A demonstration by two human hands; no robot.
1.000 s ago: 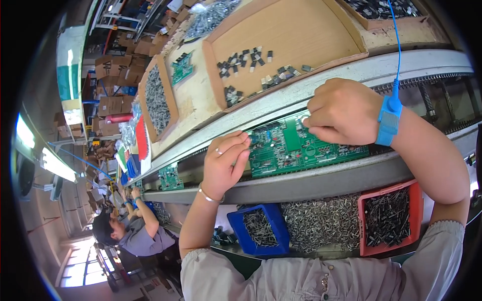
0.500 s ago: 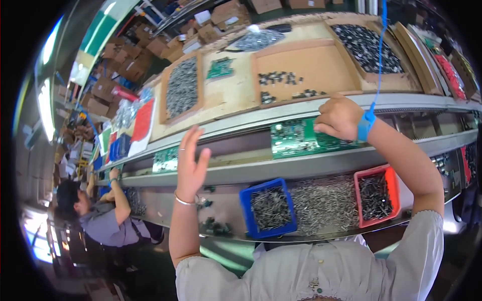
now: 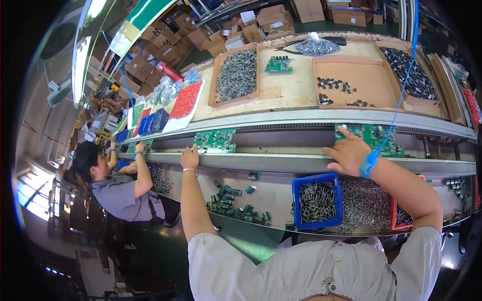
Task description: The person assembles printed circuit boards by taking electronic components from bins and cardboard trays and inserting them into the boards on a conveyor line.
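My left hand (image 3: 190, 157) rests with its fingers on the near rail beside a green circuit board (image 3: 216, 141) on the conveyor track. My right hand (image 3: 346, 153), with a blue wrist strap (image 3: 369, 164) and its blue coiled cord, lies on the near edge of a second green circuit board (image 3: 374, 136). Whether its fingers pinch a part is hidden. A blue bin (image 3: 317, 200) of small metal-legged parts sits just below the right hand.
Loose cylindrical capacitors (image 3: 236, 205) lie on the grey shelf. A heap of metal parts (image 3: 365, 204) and a red bin (image 3: 401, 215) sit at right. Brown trays (image 3: 236, 75) of components line the far bench. A co-worker (image 3: 120, 190) sits at left.
The view has swung wider. My left hand came off the board it was pressing and reached left to the other board. My right hand stays on the right board.
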